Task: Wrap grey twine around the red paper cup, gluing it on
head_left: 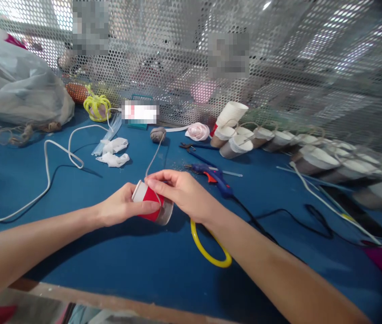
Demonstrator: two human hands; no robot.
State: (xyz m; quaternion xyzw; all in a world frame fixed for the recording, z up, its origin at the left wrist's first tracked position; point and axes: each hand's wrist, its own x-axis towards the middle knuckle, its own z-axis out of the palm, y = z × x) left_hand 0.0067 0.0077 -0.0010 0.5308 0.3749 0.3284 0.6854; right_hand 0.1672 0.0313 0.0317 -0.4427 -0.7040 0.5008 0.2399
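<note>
A red and white paper cup (149, 194) lies tilted in my left hand (125, 204), whose thumb presses along its side. Grey-brown cord circles the cup's lower end. My right hand (173, 189) is closed at the cup's upper side, pinching the cord (152, 159) between thumb and fingers. From there the cord runs back over the table to a small ball of cord (158, 134). A yellow scissors handle (207, 254) shows below my right wrist; the rest of the scissors is hidden. Just right of my right hand lies a blue glue gun (213, 175) with a red trigger.
Several cord-wrapped cups (236, 146) line the right back of the blue table (137, 270). Dark-blue pliers (197, 146), a pink ribbon roll (197, 132) and crumpled white pieces (113, 153) lie behind my hands. A white cable (47, 166) winds across the left. Perforated metal mesh (177, 58) stands behind.
</note>
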